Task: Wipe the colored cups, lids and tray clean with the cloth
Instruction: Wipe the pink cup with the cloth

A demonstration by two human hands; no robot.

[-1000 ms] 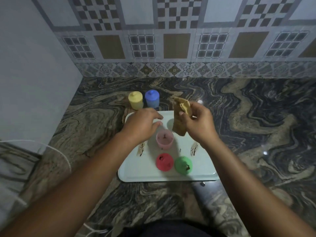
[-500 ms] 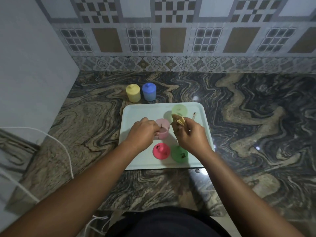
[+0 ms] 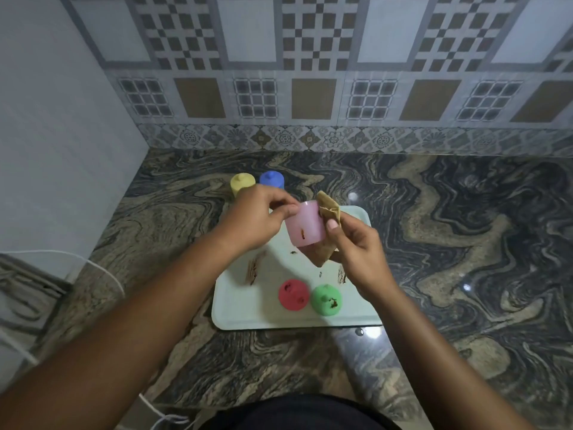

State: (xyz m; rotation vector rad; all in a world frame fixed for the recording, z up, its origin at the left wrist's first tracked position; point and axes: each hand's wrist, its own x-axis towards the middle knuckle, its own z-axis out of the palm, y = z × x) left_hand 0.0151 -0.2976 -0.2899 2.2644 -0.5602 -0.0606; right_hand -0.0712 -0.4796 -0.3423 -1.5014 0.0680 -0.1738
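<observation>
One cup's up: pink cup (image 3: 305, 225) just lifted off the tray (image 3: 248, 315), my left hand (image 3: 257, 221) clamped on its rim, right hand (image 3: 356, 252) pinching the cloth (image 3: 330, 209) agst its side, so wiping its brown smear prob. starts now.

I see dark grey-and-tan swirled marble countertop (image 3: 465, 243). Patterned tile backsplash (image 3: 310, 88) behind it, with checkered and brown panels. Plain pale wall (image 3: 62, 119) on left. Thin white cable (image 3: 102, 268) at counter's left edge. Light glints on stone.
</observation>
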